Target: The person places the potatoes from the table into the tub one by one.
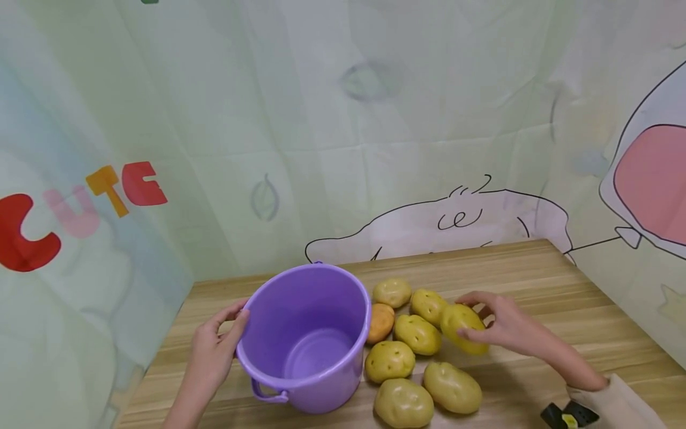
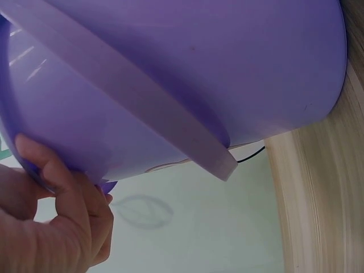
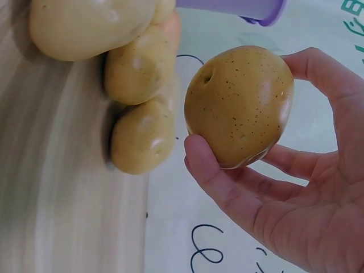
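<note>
An empty-looking purple bucket (image 1: 305, 322) stands on the wooden table, its mouth tipped toward the head camera. My left hand (image 1: 214, 339) grips its rim on the left side, thumb inside. In the left wrist view the fingers (image 2: 85, 210) curl at the rim, and the bucket's handle (image 2: 131, 91) hangs down across the outer wall. My right hand (image 1: 506, 325) holds a yellow potato (image 1: 463, 328) between thumb and fingers, raised off the table. The right wrist view shows this potato (image 3: 239, 108) apart from the others. Several potatoes (image 1: 418, 335) lie right of the bucket.
An orange-brown potato (image 1: 380, 323) lies against the bucket's right side in this view. Two larger potatoes (image 1: 452, 387) are at the near side. A printed cloth (image 1: 321, 149) hangs behind the wooden table (image 1: 536, 286). A black strap piece (image 1: 568, 415) is at the right sleeve.
</note>
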Action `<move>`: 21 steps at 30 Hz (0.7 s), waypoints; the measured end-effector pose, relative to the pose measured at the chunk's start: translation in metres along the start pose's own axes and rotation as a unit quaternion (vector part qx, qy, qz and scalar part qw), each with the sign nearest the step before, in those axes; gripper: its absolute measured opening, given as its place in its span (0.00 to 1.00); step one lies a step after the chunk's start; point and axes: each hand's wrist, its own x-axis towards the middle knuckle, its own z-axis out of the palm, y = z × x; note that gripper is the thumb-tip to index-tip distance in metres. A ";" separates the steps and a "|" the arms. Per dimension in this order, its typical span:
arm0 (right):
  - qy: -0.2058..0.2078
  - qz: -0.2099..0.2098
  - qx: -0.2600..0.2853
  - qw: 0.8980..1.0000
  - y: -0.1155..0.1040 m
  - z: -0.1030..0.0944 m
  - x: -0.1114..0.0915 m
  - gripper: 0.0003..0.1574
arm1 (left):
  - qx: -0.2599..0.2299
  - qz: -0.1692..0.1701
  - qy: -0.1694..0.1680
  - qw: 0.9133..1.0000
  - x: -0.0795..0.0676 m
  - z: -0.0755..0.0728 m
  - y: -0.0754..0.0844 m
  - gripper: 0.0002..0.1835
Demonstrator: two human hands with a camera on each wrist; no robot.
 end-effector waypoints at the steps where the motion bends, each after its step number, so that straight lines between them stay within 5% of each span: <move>1: 0.001 -0.002 0.003 1.000 -0.001 0.000 0.001 0.33 | 0.000 0.000 0.000 1.000 0.000 0.000 0.000 0.21; 21: 0.015 -0.044 0.032 0.998 -0.041 -0.013 0.027 0.30 | 0.001 -0.009 -0.005 1.000 0.001 -0.001 -0.001 0.22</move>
